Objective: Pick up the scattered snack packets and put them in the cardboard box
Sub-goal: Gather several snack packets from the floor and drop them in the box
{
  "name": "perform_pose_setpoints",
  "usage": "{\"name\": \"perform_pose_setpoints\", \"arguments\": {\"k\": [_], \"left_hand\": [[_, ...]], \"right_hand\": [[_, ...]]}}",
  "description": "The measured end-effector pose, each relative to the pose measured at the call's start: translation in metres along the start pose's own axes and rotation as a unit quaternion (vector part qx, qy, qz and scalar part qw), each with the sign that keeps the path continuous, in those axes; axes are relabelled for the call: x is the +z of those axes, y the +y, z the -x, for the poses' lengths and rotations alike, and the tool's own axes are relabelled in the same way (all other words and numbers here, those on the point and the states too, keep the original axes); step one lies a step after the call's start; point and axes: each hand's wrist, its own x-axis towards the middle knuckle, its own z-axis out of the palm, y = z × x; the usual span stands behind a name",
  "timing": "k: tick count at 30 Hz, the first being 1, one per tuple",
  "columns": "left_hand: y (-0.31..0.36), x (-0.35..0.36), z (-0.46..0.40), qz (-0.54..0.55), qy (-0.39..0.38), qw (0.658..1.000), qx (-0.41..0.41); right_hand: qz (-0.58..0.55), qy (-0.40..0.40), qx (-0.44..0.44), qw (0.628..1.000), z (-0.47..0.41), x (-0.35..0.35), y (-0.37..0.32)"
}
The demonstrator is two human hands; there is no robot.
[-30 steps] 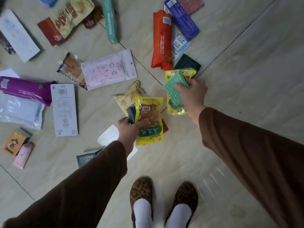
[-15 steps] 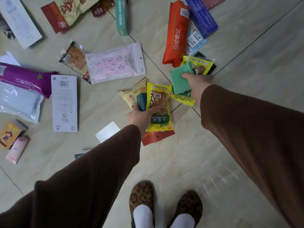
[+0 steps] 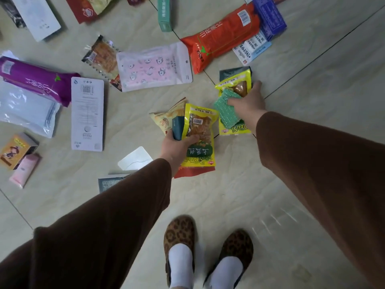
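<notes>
The left hand [image 3: 176, 146] is closed around a small bundle of snack packets: a yellow packet [image 3: 199, 134] with a green label on top, a dark teal packet [image 3: 178, 128] and a pale yellow bag [image 3: 164, 119] fanned out to its left, and a red packet [image 3: 194, 172] showing beneath. The right hand [image 3: 249, 104] reaches farther out and grips a green textured packet [image 3: 226, 110] against a second yellow packet [image 3: 234, 86], with a dark packet [image 3: 228, 73] lying just beyond them on the tiled floor [image 3: 312, 80]. More packets lie scattered across the far and left parts of the floor: a long orange bag [image 3: 218, 36], a blue box [image 3: 270, 15] beside it, a pink patterned pouch [image 3: 154, 67], a purple bag [image 3: 35, 80], a white card [image 3: 87, 113] and a clear pouch [image 3: 27, 111]. Both arms wear brown sleeves [image 3: 323, 174]. Near the bottom stand two feet in leopard-print slippers [image 3: 180, 230] and white socks. The cardboard box is out of view.
</notes>
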Motion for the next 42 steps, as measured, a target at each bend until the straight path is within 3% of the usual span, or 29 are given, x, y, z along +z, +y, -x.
{"name": "perform_pose_setpoints", "arguments": {"k": [3,7,15,21,30,42], "left_hand": [[-0.006,-0.018,0.026,0.013,-0.017,1.000,-0.009],[-0.016,-0.042,0.074,0.024,-0.020,0.999,-0.013],[-0.026,-0.112,0.185,0.078,0.027,0.996,-0.017],[-0.022,-0.185,0.259,0.122,0.079,0.989,-0.008],[-0.052,-0.319,0.326,0.187,0.127,0.974,-0.003],[-0.100,-0.563,0.388,0.198,0.137,0.971,0.005]], "right_hand": [[-0.102,-0.050,0.057,0.992,0.028,-0.007,0.021],[-0.139,-0.095,0.070,0.983,0.082,-0.022,0.036],[-0.117,-0.164,0.057,0.978,0.213,-0.058,0.022],[-0.101,-0.212,0.028,0.972,0.300,-0.051,-0.029],[-0.038,-0.275,-0.035,0.960,0.415,0.032,-0.101],[-0.031,-0.261,-0.072,0.962,0.602,0.193,-0.178]]}}
